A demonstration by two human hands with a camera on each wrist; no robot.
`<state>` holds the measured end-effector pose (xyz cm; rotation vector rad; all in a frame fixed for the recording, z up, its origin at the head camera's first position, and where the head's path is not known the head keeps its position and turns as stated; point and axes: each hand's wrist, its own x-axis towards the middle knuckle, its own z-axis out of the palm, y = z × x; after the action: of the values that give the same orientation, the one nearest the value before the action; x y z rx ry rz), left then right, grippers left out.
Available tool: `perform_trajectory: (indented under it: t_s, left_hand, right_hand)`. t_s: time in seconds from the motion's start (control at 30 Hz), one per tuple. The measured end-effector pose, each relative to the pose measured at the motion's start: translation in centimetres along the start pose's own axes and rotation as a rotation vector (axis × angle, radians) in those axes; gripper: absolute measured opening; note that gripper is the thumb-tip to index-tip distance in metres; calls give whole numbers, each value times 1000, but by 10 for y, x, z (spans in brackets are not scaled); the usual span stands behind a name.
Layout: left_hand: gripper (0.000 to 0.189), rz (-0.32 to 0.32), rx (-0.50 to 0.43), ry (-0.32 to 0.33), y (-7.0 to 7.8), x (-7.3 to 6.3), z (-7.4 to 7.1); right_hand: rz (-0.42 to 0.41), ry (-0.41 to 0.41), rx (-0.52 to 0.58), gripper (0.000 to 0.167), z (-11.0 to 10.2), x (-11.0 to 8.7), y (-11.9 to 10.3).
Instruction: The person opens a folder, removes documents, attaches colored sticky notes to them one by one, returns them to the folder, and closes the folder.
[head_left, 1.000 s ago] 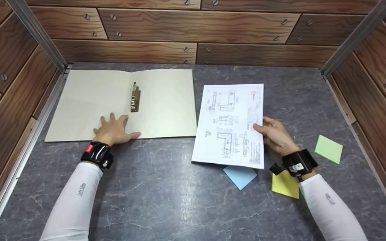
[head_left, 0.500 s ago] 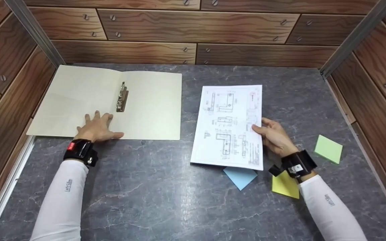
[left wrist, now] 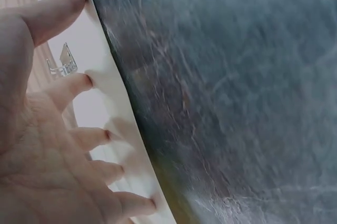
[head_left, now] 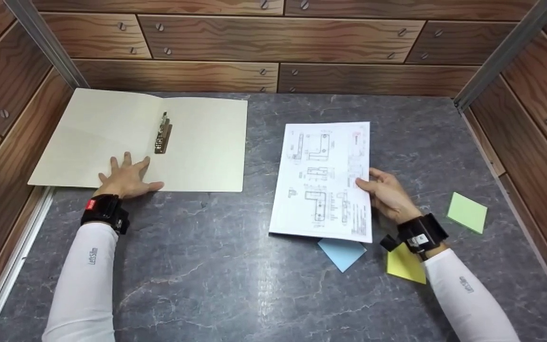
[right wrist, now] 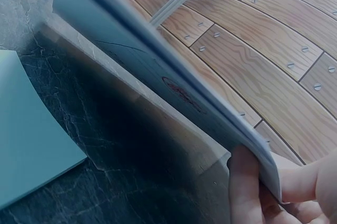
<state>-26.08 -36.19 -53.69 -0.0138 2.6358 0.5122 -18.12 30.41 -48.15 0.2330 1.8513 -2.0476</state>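
An open cream file folder (head_left: 202, 161) with a metal clip (head_left: 162, 134) near its fold lies at the back left of the table. Fingers spread, my left hand (head_left: 125, 178) rests on the folder's near edge; in the left wrist view its fingertips (left wrist: 84, 81) touch the folder's surface. My right hand (head_left: 390, 194) pinches the right edge of a stack of white paper sheets (head_left: 321, 180) printed with technical drawings. The thumb lies on top and the fingers are underneath. Seen from the right wrist, the sheets (right wrist: 174, 77) are raised over the tabletop.
A blue sticky-note pad (head_left: 342, 255) is partly covered by the sheets in the head view. A yellow pad (head_left: 405, 265) lies under the right wrist, a green pad (head_left: 466, 212) farther right. Wood-patterned walls (head_left: 273, 40) bound the grey table (head_left: 207, 285) at back and sides.
My left hand has slid the open folder to the left and slightly back, widening the gap to the sheets. The right hand and its sheets have stayed almost still.
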Motion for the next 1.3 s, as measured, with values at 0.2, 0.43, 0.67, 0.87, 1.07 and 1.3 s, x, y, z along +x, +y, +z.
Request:
perform_trajectory:
  t_s: [0.2, 0.43, 0.67, 0.87, 1.07, 1.3]
  left_hand:
    - [123, -1, -32, -9, 1, -4, -4]
    - [119, -1, -25, 5, 4, -4, -3]
    - [120, -1, -27, 7, 13, -12, -4]
    - [114, 35, -61, 76, 44, -44, -7]
    - [99, 148, -116, 238, 85, -74, 2]
    - [83, 283, -212, 358, 137, -101, 27]
  right_hand:
    - [3, -10, -7, 65, 2, -1, 2]
    - [13, -1, 18, 64, 3, -3, 2]
    - [8, 3, 15, 65, 7, -3, 2]
    - [3, 12, 36, 65, 11, -7, 2]
    - [-14, 18, 65, 64, 18, -12, 1]
    - [-25, 13, 65, 62, 30, -23, 0]
